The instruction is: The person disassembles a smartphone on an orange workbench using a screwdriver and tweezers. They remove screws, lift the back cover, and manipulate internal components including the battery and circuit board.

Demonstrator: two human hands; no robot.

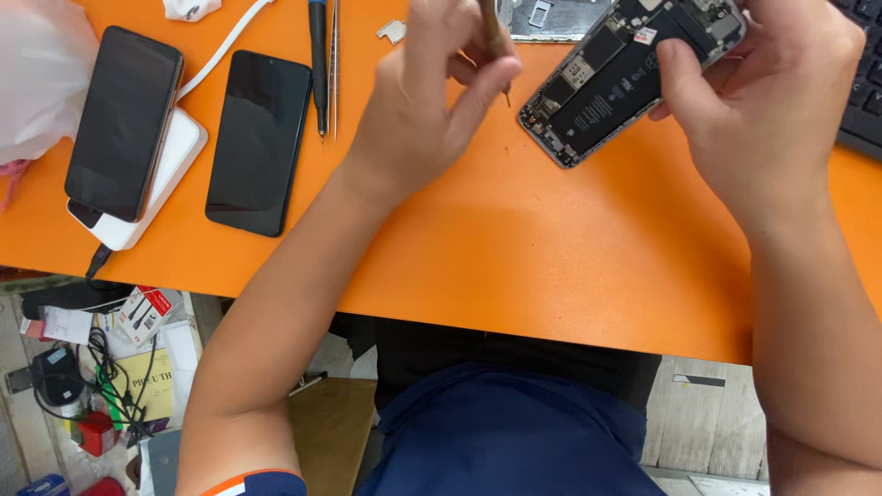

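Opened smartphone (617, 78), circuitry and battery bared, looks light, stiff and fragile, best held by its metal edges, as the right hand (758, 96) fingers grip it above the orange table (514, 248) while the left hand (432, 101) pinches a thin screwdriver (497, 41).

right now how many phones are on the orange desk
3. One black phone lies on a white power bank at far left, another beside it, and an opened phone is in the right hand. More may lie out of frame.
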